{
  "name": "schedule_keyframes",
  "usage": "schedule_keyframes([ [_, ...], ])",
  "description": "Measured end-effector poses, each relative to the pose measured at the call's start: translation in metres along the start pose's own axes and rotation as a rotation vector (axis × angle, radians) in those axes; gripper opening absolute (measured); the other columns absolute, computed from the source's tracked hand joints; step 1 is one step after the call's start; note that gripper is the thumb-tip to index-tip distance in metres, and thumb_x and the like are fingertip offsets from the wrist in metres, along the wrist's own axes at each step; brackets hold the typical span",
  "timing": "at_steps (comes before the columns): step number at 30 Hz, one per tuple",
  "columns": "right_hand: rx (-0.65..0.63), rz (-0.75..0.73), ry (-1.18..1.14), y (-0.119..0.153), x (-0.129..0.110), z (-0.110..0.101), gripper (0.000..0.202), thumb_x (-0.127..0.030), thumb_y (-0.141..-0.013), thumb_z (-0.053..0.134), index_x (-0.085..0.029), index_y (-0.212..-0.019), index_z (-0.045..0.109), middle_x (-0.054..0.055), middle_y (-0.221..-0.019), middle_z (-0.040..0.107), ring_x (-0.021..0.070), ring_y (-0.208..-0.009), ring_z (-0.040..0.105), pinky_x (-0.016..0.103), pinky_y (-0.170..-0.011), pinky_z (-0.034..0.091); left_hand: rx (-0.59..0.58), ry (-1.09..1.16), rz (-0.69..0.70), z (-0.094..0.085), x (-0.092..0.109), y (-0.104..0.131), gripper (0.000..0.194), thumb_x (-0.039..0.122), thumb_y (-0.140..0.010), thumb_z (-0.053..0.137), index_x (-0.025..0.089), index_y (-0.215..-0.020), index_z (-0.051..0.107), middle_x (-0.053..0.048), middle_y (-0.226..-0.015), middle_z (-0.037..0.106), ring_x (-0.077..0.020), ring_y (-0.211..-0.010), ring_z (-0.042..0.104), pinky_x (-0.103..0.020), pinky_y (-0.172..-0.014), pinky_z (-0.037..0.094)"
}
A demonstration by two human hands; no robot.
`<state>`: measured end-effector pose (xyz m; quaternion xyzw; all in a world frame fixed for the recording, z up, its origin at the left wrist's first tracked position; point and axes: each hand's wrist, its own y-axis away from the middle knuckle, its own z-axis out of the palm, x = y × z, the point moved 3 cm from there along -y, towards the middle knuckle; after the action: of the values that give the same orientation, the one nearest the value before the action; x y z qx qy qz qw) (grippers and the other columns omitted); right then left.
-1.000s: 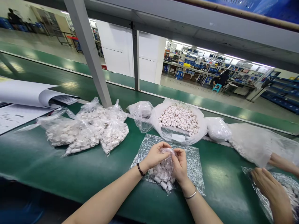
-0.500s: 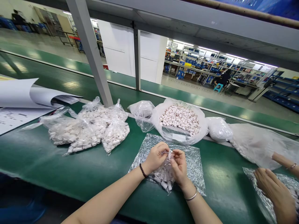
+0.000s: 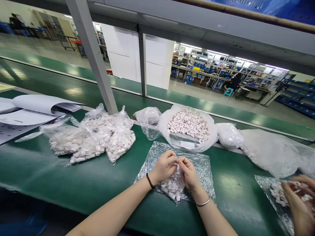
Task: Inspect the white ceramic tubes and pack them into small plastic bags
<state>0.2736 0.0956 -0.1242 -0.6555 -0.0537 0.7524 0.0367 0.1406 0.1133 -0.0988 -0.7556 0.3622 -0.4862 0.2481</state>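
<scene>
My left hand [image 3: 165, 166] and my right hand [image 3: 189, 173] meet with pinched fingertips at the gathered top of a small clear plastic bag [image 3: 173, 186]. White tubular pieces fill the bag's lower part. Beneath it a crinkled clear plastic sheet [image 3: 201, 167] lies on the green table [image 3: 118, 186]. Just behind the sheet is a large open bag [image 3: 164, 126] of loose white pieces [image 3: 188, 124], with a blank white label on its front.
Several filled clear bags [image 3: 91, 137] sit at left, beside curled papers [image 3: 36, 103]. Wrapped bundles [image 3: 229, 136] and a large bag [image 3: 270, 150] line the back right. A co-worker's hands [image 3: 299, 200] handle white pieces at right. A slanted metal post [image 3: 94, 59] rises behind the bags.
My right hand's fingers have closed in against my left at the bag's top. The co-worker's hands have shifted, showing white pieces on their sheet. The curled paper at left has dropped lower.
</scene>
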Motion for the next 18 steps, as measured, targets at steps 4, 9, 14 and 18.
schedule_keyframes([
  [4,0.03,0.001,0.007,-0.001,0.001,-0.001,0.037,-0.056,-0.078,0.065,-0.021,-0.07,0.056,-0.002,-0.069,0.053,0.0129,-0.066,0.049,0.028,-0.066,0.045,-0.033,0.025,-0.032,0.001,0.001,0.0,0.021,0.003,-0.075,0.048,0.02,-0.084,0.058,-0.003,-0.083,0.054,-0.0152,-0.08,0.055,-0.027,-0.071,0.048],
  [9,0.119,-0.022,0.074,-0.002,0.006,-0.005,0.041,-0.06,-0.08,0.061,-0.021,-0.071,0.053,-0.003,-0.068,0.05,0.0124,-0.064,0.046,0.026,-0.063,0.044,-0.023,0.022,-0.019,0.001,0.003,-0.001,0.017,0.007,-0.08,0.05,0.02,-0.087,0.057,-0.004,-0.086,0.058,-0.0166,-0.084,0.058,-0.03,-0.075,0.051],
  [14,0.236,-0.081,0.181,-0.001,0.002,-0.013,0.042,-0.062,-0.084,0.055,-0.021,-0.073,0.052,-0.002,-0.07,0.052,0.0138,-0.066,0.046,0.028,-0.063,0.042,-0.035,0.029,-0.037,-0.002,0.004,-0.004,0.01,0.018,-0.089,0.053,0.02,-0.093,0.063,-0.007,-0.091,0.064,-0.0172,-0.088,0.061,-0.031,-0.08,0.052],
  [18,0.29,-0.113,0.249,-0.001,-0.002,-0.016,0.044,-0.064,-0.084,0.052,-0.022,-0.072,0.05,-0.002,-0.069,0.05,0.014,-0.065,0.045,0.028,-0.062,0.041,-0.017,0.028,-0.063,-0.004,0.003,-0.005,0.011,0.023,-0.091,0.055,0.02,-0.092,0.066,-0.007,-0.087,0.066,-0.017,-0.084,0.062,-0.03,-0.077,0.051],
])
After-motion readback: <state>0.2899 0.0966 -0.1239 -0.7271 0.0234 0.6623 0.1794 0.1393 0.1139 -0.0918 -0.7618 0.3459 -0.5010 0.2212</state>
